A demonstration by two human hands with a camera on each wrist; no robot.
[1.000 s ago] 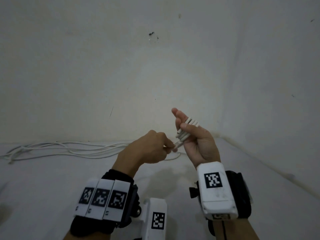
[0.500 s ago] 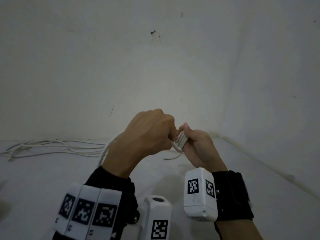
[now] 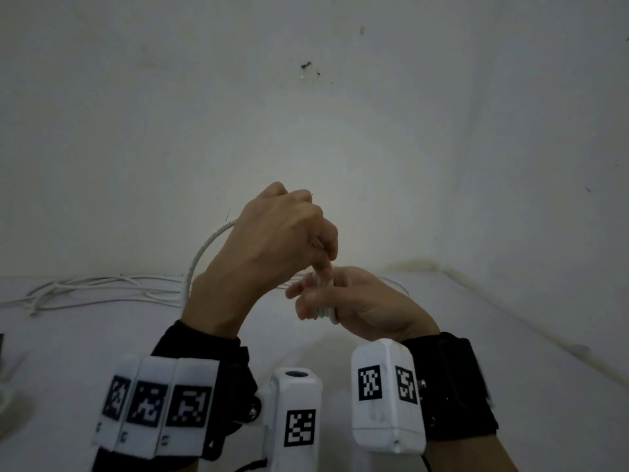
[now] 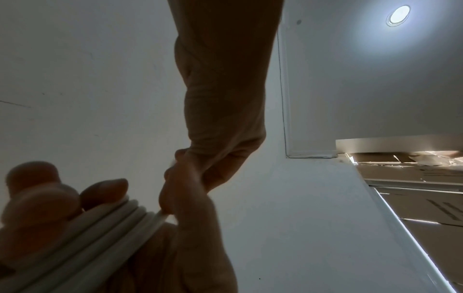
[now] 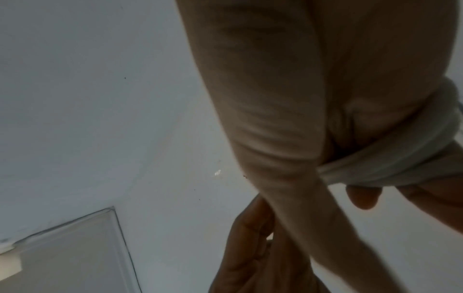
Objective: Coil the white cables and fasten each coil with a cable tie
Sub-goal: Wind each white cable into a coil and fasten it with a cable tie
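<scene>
My right hand [image 3: 360,301] sits low and palm-up in front of me, fingers curled through a small coil [image 3: 323,313] of white cable so the turns stay stacked side by side and cannot spring apart; the thumb and forefinger close over the top of the bundle. In the left wrist view I count about four or five parallel turns lying across those fingers, though blur makes the exact number uncertain. My left hand [image 3: 275,240] is raised above and just left of the coil, closed in a loose fist with its fingertips pointing down onto the top of the bundle, pinching the running length of the cable [image 3: 199,264] so I can lay it down as the next turn. That free length arcs up behind my left wrist and drops to the counter [image 3: 476,386], which I judge is why the hand is held high: it keeps slack out of the loop being wound. The rest of the cable [image 3: 102,291] lies as a loose tangle along the far left of the counter against the wall [image 3: 306,131]; it shows several strands, and I cannot tell whether they are one cable or more. I see no cable tie anywhere, so I judge the fastening step is not yet begun. Each wrist carries one white camera block with square printed markers, two in all, and a third marked block sits between them.
</scene>
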